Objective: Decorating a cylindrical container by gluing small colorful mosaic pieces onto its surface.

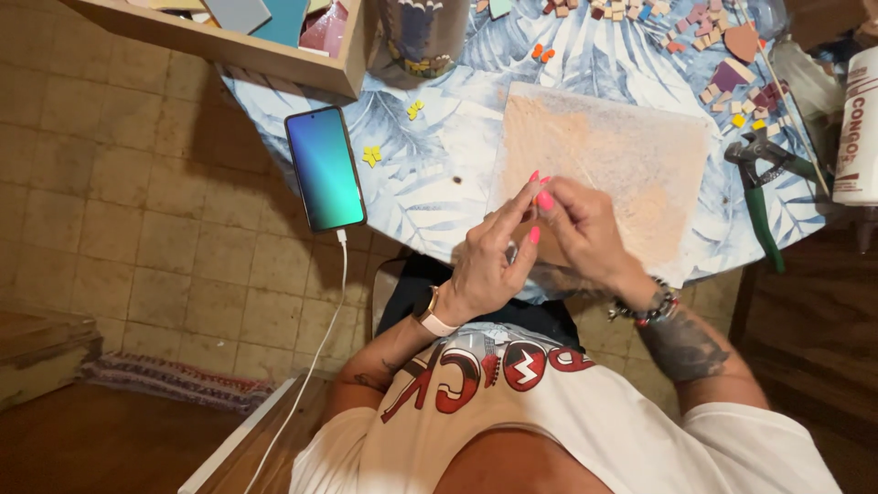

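1. The tiled floor lies bare on the far left, beyond the rounded edge of the bench, which wears a blue leaf-print cloth.
2. A wooden tray of tile pieces hangs over the bench edge at the top left. Below it a phone lies at the very rim, its white cable dropping toward the floor.
3. Two small yellow bits sit apart on open cloth between the phone and a pale square board — this stretch is the freest room on the bench.
4. The left hand rises from the lap over the near bench edge, wrist bent back (a watch with a pale strap on it), its fingers curled and pinched toward the other hand.
5. The right hand meets it over the board's near left corner, fingertips closed together; whatever small thing sits between the two hands is too tiny to make out.
6. Right of the board the space narrows — green-handled nippers lie near the edge, loose mosaic pieces scatter above, and a white bottle stands at the far right.
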